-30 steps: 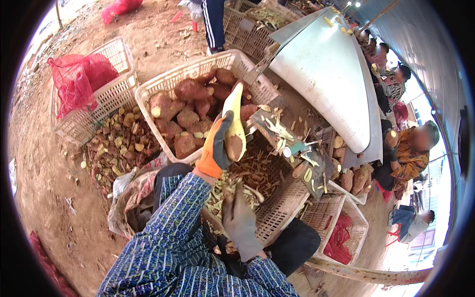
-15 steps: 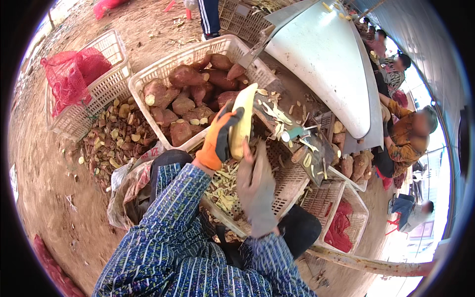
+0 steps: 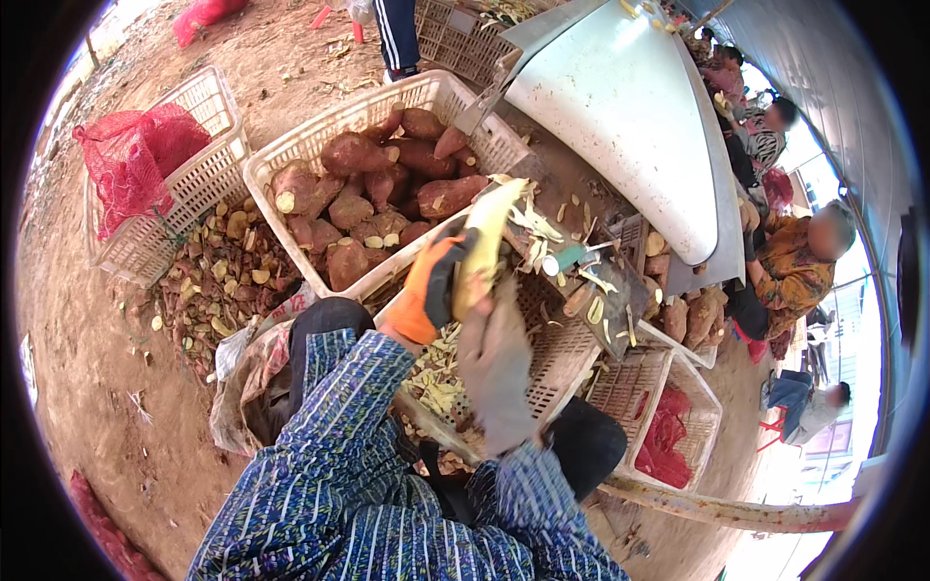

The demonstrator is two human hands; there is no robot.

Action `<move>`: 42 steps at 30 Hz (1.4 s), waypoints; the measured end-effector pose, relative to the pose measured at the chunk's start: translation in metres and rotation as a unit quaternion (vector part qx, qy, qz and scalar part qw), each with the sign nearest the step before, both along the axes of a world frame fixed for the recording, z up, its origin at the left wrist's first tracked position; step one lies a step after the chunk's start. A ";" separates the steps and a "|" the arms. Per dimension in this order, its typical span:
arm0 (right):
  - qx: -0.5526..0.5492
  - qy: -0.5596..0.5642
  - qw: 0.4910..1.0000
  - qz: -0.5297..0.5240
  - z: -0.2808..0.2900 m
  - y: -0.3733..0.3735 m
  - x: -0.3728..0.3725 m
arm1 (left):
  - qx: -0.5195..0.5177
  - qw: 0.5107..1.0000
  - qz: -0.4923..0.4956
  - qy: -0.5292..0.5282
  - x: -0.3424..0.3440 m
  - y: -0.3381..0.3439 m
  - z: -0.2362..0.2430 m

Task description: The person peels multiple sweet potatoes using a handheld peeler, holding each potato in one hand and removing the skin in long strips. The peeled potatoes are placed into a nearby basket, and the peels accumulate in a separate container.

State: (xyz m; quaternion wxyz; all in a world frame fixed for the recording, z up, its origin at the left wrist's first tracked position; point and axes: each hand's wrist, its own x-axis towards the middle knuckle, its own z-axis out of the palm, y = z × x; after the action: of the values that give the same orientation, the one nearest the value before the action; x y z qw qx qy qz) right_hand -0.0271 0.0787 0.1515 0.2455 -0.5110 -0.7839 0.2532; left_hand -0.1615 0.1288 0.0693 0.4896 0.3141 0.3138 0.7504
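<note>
In an orange glove with dark finger pads, my left hand (image 3: 433, 286) is closed around a long sweet potato (image 3: 487, 228). Its upper part is peeled to pale yellow and tilts up to the right. My right hand (image 3: 494, 363), in a grey glove, is against the root's lower end. Motion smears this hand; its fingers look closed, but what is in them cannot be made out. Under both hands a crate (image 3: 557, 373) holds yellow peelings (image 3: 441, 363). Right of the root, a green-handled tool (image 3: 567, 259) lies among peel strips on a board (image 3: 620, 300).
A pale crate (image 3: 257, 179) of unpeeled sweet potatoes (image 3: 363, 184) stands ahead on the left. Beyond it are a crate with red netting (image 3: 145, 160) and a heap of scraps (image 3: 228, 257). A white metal chute (image 3: 630, 126) slopes down at right, near a seated co-worker (image 3: 799, 261).
The sweet potato has tipped further right, and its upper end looks more ragged. My right hand stays at its lower end, still blurred. The whole view has shifted slightly.
</note>
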 end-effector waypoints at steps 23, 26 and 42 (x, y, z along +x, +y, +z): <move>-0.193 0.076 0.978 -0.009 -0.076 -0.041 0.079 | -0.047 0.893 -0.278 -0.350 0.073 0.024 0.044; -0.320 0.212 0.923 -0.025 -0.100 -0.039 0.082 | 0.034 0.933 -0.230 -0.274 0.092 0.104 0.118; -0.326 0.098 0.940 -0.035 -0.099 -0.025 0.065 | -0.416 0.504 -0.098 0.751 -0.196 0.030 -0.030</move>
State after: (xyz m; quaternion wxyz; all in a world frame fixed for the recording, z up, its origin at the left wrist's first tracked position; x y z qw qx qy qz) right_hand 0.0377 0.0533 0.0523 0.1503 -0.5630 -0.6121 0.5346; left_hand -0.3575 0.1587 0.0393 0.2151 0.5486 0.8071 -0.0358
